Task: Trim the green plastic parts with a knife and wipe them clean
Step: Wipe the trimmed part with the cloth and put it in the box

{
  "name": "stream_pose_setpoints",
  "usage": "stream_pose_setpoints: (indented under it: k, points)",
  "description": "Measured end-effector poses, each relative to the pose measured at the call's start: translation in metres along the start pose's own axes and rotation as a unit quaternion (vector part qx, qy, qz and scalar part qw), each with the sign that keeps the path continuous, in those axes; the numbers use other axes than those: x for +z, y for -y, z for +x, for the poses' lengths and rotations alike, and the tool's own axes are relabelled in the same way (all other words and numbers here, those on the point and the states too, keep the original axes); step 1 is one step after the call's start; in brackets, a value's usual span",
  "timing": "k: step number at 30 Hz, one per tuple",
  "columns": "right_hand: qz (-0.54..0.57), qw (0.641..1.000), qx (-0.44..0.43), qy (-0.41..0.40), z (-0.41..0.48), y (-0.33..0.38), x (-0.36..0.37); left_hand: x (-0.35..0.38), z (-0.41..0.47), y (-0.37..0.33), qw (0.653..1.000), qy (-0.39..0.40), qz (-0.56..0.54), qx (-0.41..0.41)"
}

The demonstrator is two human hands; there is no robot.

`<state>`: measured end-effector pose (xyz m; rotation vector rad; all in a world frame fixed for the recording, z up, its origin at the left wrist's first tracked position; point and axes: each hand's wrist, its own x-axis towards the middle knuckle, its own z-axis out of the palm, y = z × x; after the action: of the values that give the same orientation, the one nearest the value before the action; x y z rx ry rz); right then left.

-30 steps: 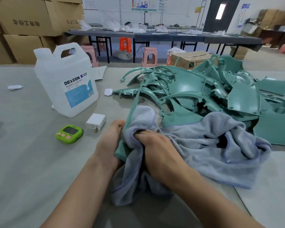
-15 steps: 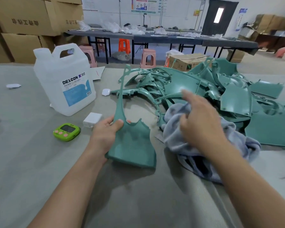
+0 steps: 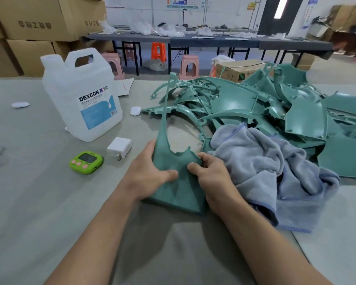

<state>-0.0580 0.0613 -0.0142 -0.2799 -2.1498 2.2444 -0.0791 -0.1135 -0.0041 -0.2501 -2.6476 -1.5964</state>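
I hold one green plastic part (image 3: pixel 178 188) in front of me, a flat panel with a long thin arm rising from its upper left. My left hand (image 3: pixel 147 173) grips its left edge, thumb across the front face. My right hand (image 3: pixel 211 177) pinches its right edge, thumb on the front. A grey-blue cloth (image 3: pixel 271 167) lies crumpled just to the right, touching my right hand. Behind it rises a pile of green plastic parts (image 3: pixel 255 108). No knife is in sight.
A white DEXCON jug (image 3: pixel 80 95) stands at the left. Near it lie a green timer (image 3: pixel 86 162), a white charger (image 3: pixel 119 148) and a small white case (image 3: pixel 135 110). Cardboard boxes (image 3: pixel 39 27) stack at the far left; tables and stools stand beyond.
My right hand left the cloth, which now lies on the table, and took hold of the part's right edge. The part has come out from under the cloth and is held in both hands.
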Motion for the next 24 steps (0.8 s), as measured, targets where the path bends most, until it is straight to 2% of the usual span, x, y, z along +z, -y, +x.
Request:
stream_pose_setpoints:
  k: [2, 5, 9, 11, 14, 16, 19, 21, 24]
  points:
    - [-0.009, 1.000, -0.014, -0.013, 0.000, -0.001, 0.000, 0.000, 0.000, 0.001, 0.999, 0.035, -0.016, 0.007]
    - [-0.020, 0.999, -0.035, -0.003, -0.004, -0.002, 0.001, 0.004, 0.001, 0.003, 0.997, -0.029, -0.068, 0.008]
    - [-0.014, 0.998, -0.052, 0.023, -0.013, 0.000, -0.002, 0.005, 0.002, 0.008, 0.994, -0.096, -0.003, 0.061]
    - [0.063, 0.996, -0.018, 0.058, -0.017, 0.003, -0.003, 0.005, 0.003, 0.008, 0.992, -0.118, -0.015, 0.032]
    - [0.192, 0.970, 0.078, 0.129, -0.022, 0.010, -0.005, 0.010, 0.001, 0.003, 0.985, -0.140, -0.093, -0.027]
    - [0.197, 0.965, 0.109, 0.135, -0.023, 0.012, -0.007, 0.010, -0.002, -0.004, 0.972, -0.122, -0.182, -0.081]
    - [0.212, 0.968, 0.101, 0.093, -0.023, 0.011, -0.004, 0.004, -0.005, -0.008, 0.946, -0.005, -0.312, -0.090]
    - [0.233, 0.967, 0.088, 0.058, -0.021, 0.011, -0.002, 0.002, -0.006, -0.008, 0.951, 0.042, -0.300, -0.061]
    - [0.223, 0.970, 0.079, 0.053, -0.020, 0.010, -0.003, 0.008, -0.006, -0.006, 0.967, -0.012, -0.252, -0.043]
